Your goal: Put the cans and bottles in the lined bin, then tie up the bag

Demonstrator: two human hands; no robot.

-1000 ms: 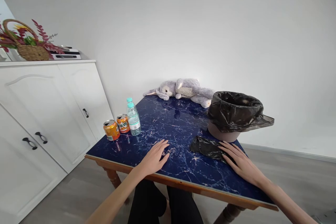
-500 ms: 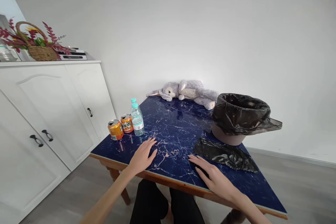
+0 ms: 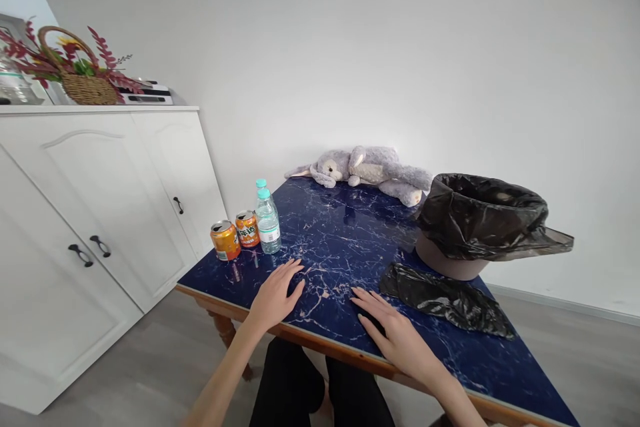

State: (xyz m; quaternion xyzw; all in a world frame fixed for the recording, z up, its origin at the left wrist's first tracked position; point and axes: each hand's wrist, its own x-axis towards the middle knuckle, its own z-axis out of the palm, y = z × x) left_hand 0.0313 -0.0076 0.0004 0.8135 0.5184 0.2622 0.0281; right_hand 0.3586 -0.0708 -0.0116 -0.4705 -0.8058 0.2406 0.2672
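Note:
My left hand (image 3: 276, 293) lies palm down near the front edge of the blue marble-patterned table (image 3: 320, 227), holding nothing, thumb apart from the fingers. Beyond it stand two clear bottles with teal caps, the nearer bottle (image 3: 269, 223) partly covering the farther one. Beside them are two orange drink cans, a left can (image 3: 225, 241) and a right can (image 3: 247, 229). My right hand (image 3: 393, 330) also rests on the tabletop with its fingers stretched out. Just past it lies a folded black plastic bag (image 3: 445, 300).
A bin (image 3: 447, 260) lined with a black bag (image 3: 480, 217) stands at the table's right. Against the wall lies a grey plush rabbit (image 3: 360, 167). To the left is a white cabinet (image 3: 100, 193) bearing a flower basket (image 3: 87, 88).
The view has shifted slightly, so table objects sit a little farther right. My right hand has moved slightly left, away from the folded black bag. My left hand stays nearly in place.

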